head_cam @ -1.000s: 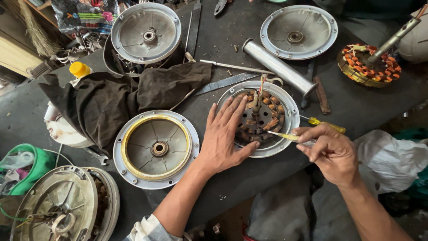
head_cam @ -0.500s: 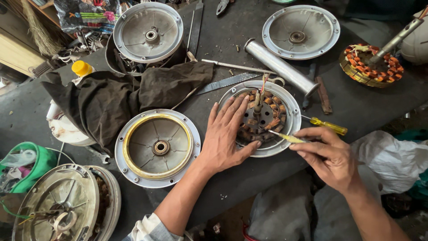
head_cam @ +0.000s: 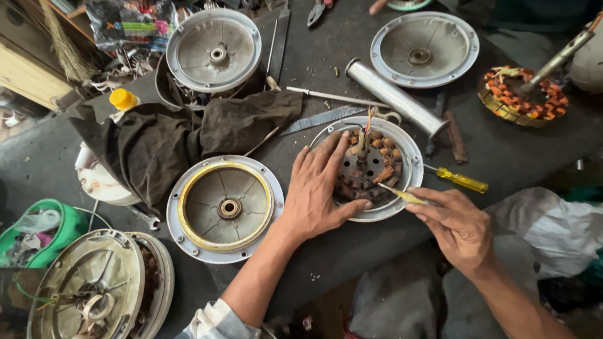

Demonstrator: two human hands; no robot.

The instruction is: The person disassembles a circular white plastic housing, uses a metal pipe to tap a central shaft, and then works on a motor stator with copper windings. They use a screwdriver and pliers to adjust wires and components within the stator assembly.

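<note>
Round housing (head_cam: 407, 164), centre of frame: dull grey cast metal, matt, smudged; inside it a stator (head_cam: 367, 166) of coppery glossy windings on dark metal.
Slim tool (head_cam: 402, 195) at the right hand (head_cam: 458, 229): translucent yellow plastic, smooth.
Left hand (head_cam: 317, 188) lies on the stator's rough windings.
Screwdriver (head_cam: 461, 181), right of housing: glossy yellow plastic handle, bare metal shaft.
Cover with ring (head_cam: 225, 207), lower centre-left: matt grey metal, brassy yellow inner band.
Cloth (head_cam: 182, 141), left of centre: dark brown fabric, matt, crumpled.
Tube (head_cam: 392, 97), upper centre: smooth metal, satin sheen.
Bench top (head_cam: 515, 147): dark, rough, grimy.
Bag (head_cam: 553, 229), lower right: white woven plastic, slightly shiny.
</note>
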